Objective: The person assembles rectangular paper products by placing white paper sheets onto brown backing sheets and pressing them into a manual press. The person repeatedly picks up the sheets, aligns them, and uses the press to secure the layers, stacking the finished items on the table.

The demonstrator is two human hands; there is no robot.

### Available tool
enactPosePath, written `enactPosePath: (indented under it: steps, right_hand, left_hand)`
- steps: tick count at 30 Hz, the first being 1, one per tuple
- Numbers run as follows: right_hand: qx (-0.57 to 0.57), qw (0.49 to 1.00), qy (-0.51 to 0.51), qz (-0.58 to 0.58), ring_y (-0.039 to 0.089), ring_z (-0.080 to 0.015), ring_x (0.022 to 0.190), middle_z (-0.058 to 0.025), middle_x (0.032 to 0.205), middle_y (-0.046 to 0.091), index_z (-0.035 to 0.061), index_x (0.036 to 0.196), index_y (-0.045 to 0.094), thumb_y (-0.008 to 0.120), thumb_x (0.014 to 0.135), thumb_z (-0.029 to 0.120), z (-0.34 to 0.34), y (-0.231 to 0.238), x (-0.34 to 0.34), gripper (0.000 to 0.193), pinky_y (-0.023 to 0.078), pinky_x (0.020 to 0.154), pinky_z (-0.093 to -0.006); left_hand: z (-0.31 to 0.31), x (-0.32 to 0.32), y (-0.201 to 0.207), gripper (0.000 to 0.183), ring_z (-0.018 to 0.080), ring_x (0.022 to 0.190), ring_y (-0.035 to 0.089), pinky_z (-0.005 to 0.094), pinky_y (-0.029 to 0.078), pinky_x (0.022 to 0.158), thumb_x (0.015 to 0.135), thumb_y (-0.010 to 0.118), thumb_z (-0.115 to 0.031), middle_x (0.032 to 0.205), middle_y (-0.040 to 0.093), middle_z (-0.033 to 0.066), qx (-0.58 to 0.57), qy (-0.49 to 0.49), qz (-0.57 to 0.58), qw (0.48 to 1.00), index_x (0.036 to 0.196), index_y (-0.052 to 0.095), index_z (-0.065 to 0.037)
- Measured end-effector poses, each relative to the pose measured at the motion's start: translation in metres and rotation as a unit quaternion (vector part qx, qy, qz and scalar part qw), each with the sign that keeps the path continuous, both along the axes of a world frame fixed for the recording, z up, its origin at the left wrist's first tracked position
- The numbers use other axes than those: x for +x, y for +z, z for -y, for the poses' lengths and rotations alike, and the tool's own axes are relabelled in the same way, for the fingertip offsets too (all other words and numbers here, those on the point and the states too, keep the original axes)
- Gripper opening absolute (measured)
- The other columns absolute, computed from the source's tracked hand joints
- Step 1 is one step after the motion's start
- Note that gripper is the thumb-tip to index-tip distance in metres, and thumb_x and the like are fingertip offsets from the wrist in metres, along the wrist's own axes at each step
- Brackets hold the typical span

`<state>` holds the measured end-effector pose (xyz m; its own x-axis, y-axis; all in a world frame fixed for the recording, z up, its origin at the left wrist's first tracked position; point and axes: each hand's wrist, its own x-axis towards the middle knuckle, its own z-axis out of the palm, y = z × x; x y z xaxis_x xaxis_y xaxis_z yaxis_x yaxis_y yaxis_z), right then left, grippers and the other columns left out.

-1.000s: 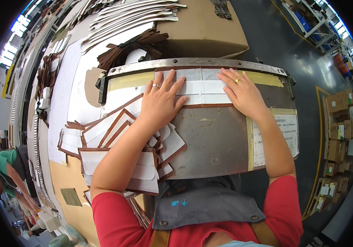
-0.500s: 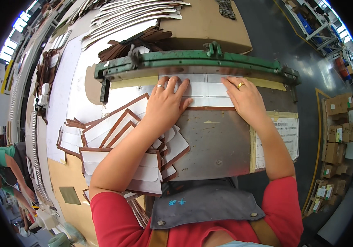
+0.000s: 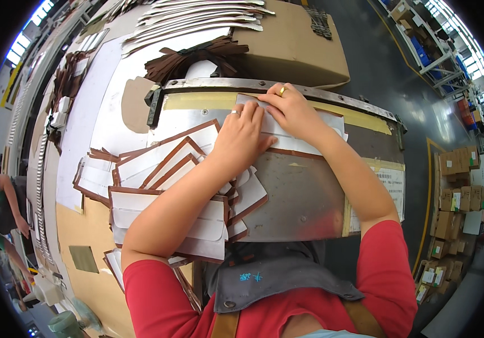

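Observation:
A white panel with brown edging lies on the metal plate of a bench device, along its far bar. My left hand rests on the panel's left part, fingers stretched out and lying flat. Close beside its fingertips, my right hand has its fingers drawn together in a pinch at the panel's far edge. What sits between those fingertips is too small to make out. Left of the plate, several similar brown-edged white pieces lie in an overlapping heap, partly under my left forearm.
Beyond the device are a cardboard box, a bundle of brown strips and stacked pale strips. A printed sheet is taped at the plate's right. Another person works at far left. Cartons stand at right.
The green beam has swung out of sight, leaving a bare metal bar. My right hand has moved left and away from me, toward my left fingertips. The panel now sits slightly slanted.

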<state>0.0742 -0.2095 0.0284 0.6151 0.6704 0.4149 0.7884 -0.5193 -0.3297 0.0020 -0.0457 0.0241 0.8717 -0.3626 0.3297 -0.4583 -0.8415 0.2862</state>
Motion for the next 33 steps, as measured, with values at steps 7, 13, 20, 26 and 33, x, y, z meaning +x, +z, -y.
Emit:
enactPosePath:
  steps: [7, 13, 20, 26, 33]
  right_hand:
    - [-0.05, 0.99, -0.027, 0.13, 0.054, -0.0233, 0.083, -0.0069, 0.088, 0.058, 0.0, 0.093, 0.061, 0.057, 0.075, 0.003, 0.0, 0.002, -0.014, 0.019, 0.048, 0.074, -0.0337]
    - [-0.098, 0.989, -0.081, 0.079, 0.055, -0.0239, 0.084, -0.0072, 0.086, 0.058, 0.0005, 0.096, 0.06, 0.059, 0.079, 0.005, 0.068, 0.016, -0.027, 0.017, 0.047, 0.075, -0.0342]
    - [-0.078, 0.98, -0.182, 0.017, 0.056, -0.0261, 0.092, -0.0081, 0.1, 0.06, 0.0023, 0.1, 0.062, 0.058, 0.085, 0.017, 0.125, 0.026, -0.045, 0.021, 0.047, 0.079, -0.0356]
    - [-0.099, 0.986, -0.132, 0.006, 0.046, -0.0271, 0.12, -0.0093, 0.127, 0.052, 0.0052, 0.117, 0.056, 0.057, 0.087, 0.025, 0.105, 0.013, -0.084, 0.036, 0.036, 0.101, -0.0388]
    - [-0.15, 0.937, -0.273, -0.156, 0.045, -0.0285, 0.122, -0.0121, 0.129, 0.051, 0.0047, 0.119, 0.055, 0.052, 0.085, 0.009, 0.251, 0.048, -0.171, 0.035, 0.034, 0.103, -0.0356]
  left_hand:
    - [-0.006, 0.008, 0.003, 0.061, 0.0307, 0.106, 0.048, 0.0388, 0.038, 0.089, 0.085, 0.053, -0.045, 0.124, 0.048, 0.0128, 0.122, 0.06, 0.009, 0.991, 0.125, 0.047, 0.0]
    - [-0.001, 0.006, -0.005, 0.063, 0.0312, 0.109, 0.048, 0.0414, 0.035, 0.092, 0.086, 0.049, -0.049, 0.128, 0.047, 0.016, 0.174, 0.111, 0.049, 0.977, 0.127, 0.046, -0.002]
    - [-0.003, 0.006, 0.003, 0.062, 0.0392, 0.118, 0.042, 0.0458, 0.028, 0.1, 0.087, 0.048, -0.05, 0.129, 0.045, 0.0211, 0.126, 0.114, -0.022, 0.985, 0.13, 0.044, -0.005]
    - [-0.019, 0.028, 0.029, 0.058, 0.0347, 0.113, 0.049, 0.0409, 0.039, 0.094, 0.09, 0.049, -0.046, 0.128, 0.045, 0.0217, -0.025, 0.075, -0.206, 0.975, 0.132, 0.043, -0.007]
    - [-0.059, 0.003, 0.072, 0.051, 0.0312, 0.106, 0.054, 0.0374, 0.043, 0.091, 0.091, 0.049, -0.044, 0.12, 0.053, 0.0186, -0.141, 0.05, -0.208, 0.967, 0.123, 0.052, -0.005]
